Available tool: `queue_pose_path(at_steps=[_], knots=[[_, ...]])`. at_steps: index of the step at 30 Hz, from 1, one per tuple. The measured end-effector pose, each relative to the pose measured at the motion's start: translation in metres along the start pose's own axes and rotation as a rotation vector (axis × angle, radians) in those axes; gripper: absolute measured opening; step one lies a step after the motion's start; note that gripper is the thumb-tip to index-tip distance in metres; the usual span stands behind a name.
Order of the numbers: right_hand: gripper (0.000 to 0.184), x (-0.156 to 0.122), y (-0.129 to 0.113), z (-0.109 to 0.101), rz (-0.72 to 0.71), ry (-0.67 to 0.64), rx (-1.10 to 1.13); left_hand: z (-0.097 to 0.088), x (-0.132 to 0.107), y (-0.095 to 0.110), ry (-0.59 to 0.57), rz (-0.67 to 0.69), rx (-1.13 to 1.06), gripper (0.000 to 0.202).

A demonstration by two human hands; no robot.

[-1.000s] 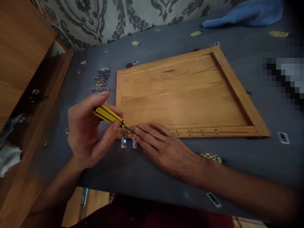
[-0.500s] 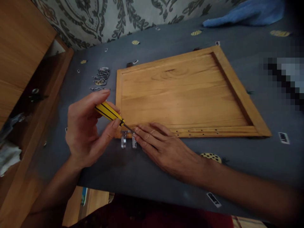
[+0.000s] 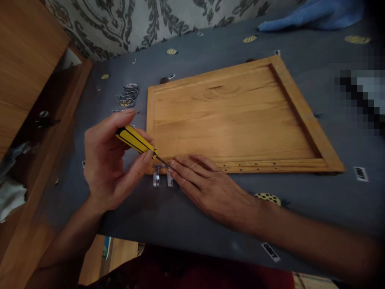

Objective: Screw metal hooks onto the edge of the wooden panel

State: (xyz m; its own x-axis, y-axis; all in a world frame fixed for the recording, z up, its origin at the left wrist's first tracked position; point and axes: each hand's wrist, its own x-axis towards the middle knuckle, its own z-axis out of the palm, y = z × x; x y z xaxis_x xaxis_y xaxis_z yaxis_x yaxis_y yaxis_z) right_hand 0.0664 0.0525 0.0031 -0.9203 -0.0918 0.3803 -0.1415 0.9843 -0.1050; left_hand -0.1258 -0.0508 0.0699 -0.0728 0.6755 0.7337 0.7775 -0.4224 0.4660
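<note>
A wooden framed panel (image 3: 231, 120) lies flat on a grey patterned cloth (image 3: 186, 216). At its near left corner a small metal double hook (image 3: 162, 176) hangs over the edge. My left hand (image 3: 111, 160) grips a yellow and black screwdriver (image 3: 136, 142), whose tip points at the hook's plate. My right hand (image 3: 207, 184) lies flat on the cloth and panel edge, fingers stretched out, fingertips pressing the hook's right side.
A pile of metal hooks (image 3: 128, 96) sits left of the panel's far corner. A row of small holes (image 3: 255, 164) runs along the panel's near rail. A blue cloth (image 3: 309, 16) lies at the far right. Wooden furniture (image 3: 27, 60) stands at left.
The view has shifted slightly. My left hand's fingers have turned a little around the screwdriver handle; the right hand stays pressed at the hook.
</note>
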Motion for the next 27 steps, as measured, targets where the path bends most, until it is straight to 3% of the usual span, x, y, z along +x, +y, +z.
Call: queue_pose_path(at_steps=[6, 13, 18, 22, 27], knots=[[0.038, -0.0014, -0.0001, 0.0020, 0.000, 0.007, 0.028, 0.0000, -0.0049, 0.0031, 0.161, -0.100, 0.044, 0.055], [0.037, -0.0008, -0.0007, 0.0017, 0.000, 0.023, 0.006, 0.0015, -0.0039, 0.0060, 0.051, -0.069, -0.005, 0.054], [0.037, -0.0008, -0.0003, 0.0013, -0.001, 0.033, -0.002, 0.0005, -0.0056, 0.0013, 0.121, 0.004, 0.036, 0.058], [0.038, -0.0009, 0.0002, 0.0009, -0.006, 0.031, -0.004, 0.0016, -0.0051, 0.0074, 0.133, -0.056, 0.087, 0.054], [0.037, -0.0012, 0.0002, 0.0028, 0.002, 0.043, 0.000, -0.0003, -0.0024, -0.0009, -0.008, 0.048, 0.091, 0.061]])
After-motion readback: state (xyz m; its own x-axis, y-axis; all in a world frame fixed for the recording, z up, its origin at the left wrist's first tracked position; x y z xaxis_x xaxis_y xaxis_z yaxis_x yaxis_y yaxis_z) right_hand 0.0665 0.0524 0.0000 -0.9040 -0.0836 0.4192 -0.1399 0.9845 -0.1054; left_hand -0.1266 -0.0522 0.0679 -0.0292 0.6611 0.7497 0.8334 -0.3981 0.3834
